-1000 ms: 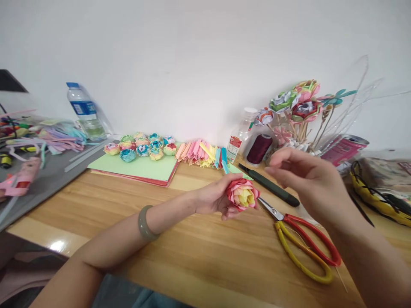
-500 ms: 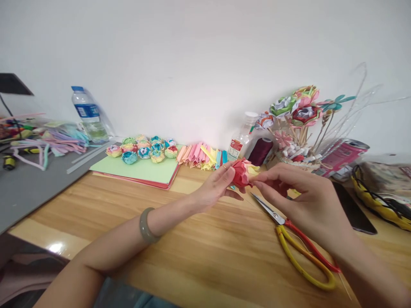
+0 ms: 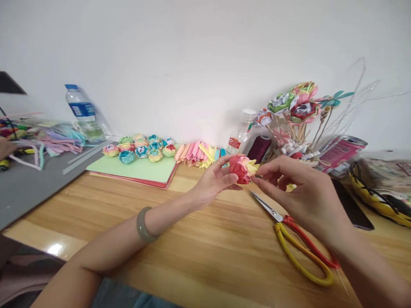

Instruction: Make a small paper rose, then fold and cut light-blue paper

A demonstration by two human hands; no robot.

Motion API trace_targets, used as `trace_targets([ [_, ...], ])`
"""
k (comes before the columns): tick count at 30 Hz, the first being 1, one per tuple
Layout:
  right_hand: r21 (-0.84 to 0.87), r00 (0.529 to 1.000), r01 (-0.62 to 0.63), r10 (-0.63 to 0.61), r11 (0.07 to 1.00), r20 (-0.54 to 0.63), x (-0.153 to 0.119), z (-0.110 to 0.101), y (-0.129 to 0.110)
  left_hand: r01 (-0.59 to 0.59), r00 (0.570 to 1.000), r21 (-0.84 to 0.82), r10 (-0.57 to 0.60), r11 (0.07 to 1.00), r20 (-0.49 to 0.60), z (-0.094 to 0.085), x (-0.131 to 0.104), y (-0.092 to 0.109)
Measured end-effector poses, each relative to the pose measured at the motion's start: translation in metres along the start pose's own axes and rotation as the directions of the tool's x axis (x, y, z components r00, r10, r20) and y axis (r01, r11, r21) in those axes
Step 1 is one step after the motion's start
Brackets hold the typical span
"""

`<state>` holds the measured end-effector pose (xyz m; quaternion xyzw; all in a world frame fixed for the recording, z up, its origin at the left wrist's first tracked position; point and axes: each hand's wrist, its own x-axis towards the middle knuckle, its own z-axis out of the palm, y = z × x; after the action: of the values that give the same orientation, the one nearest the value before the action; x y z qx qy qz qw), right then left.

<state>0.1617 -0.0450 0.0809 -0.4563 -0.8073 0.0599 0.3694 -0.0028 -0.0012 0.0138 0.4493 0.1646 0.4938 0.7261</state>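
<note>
My left hand (image 3: 216,179), a ring on one finger, holds a folded paper flower (image 3: 240,169) in red, pink and yellow above the table. The thumb lies against its red petals. From the right, my right hand (image 3: 293,184) has thumb and forefinger closed together at the flower's edge; whatever lies between the fingertips is too small to make out clearly. Below the flower, scissors (image 3: 289,226) with a red and a yellow handle lie on the wooden table (image 3: 192,248), partly under my right hand.
Finished paper flowers (image 3: 141,149) sit on green paper sheets (image 3: 135,171). Beside them are folded paper strips (image 3: 195,154), a clear bottle (image 3: 239,132), purple thread (image 3: 258,147) and a flower arrangement (image 3: 297,115). A phone (image 3: 351,205) lies right. Another person's hand (image 3: 5,147) shows far left.
The paper flower has turned in my left hand, showing more pink and yellow petals. My right fingers stay at its edge. Another person's hand has entered at the far left. The view has shifted slightly.
</note>
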Motion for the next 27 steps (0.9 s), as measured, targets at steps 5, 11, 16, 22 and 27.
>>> trace_targets([
  [5, 0.077, 0.997, -0.069, 0.066, 0.995, 0.049, 0.0018, 0.0001, 0.0039, -0.02, 0.999, -0.048, 0.022, 0.999, 0.045, 0.0021, -0.0002, 0.0036],
  [11, -0.01, 0.999, 0.0, 0.0, 1.0, -0.045, 0.0004, 0.0018, 0.0018, -0.032, 0.999, -0.052, 0.033, 0.998, 0.024, 0.0033, -0.0003, 0.004],
  [16, -0.094, 0.992, 0.103, -0.11, 0.99, -0.068, -0.0011, 0.0042, 0.0028, -0.041, 0.999, -0.047, 0.04, 0.998, -0.024, 0.0043, 0.0003, 0.0026],
  [22, -0.115, 0.977, 0.197, -0.205, 0.974, -0.06, 0.0001, 0.0052, 0.0102, -0.026, 0.999, -0.035, 0.025, 0.999, -0.033, 0.0045, 0.0002, 0.0035],
  [27, -0.116, 0.981, 0.189, -0.191, 0.975, -0.013, 0.0007, 0.0039, 0.0102, -0.033, 0.998, -0.026, 0.032, 0.999, -0.048, 0.0042, 0.0007, 0.0031],
])
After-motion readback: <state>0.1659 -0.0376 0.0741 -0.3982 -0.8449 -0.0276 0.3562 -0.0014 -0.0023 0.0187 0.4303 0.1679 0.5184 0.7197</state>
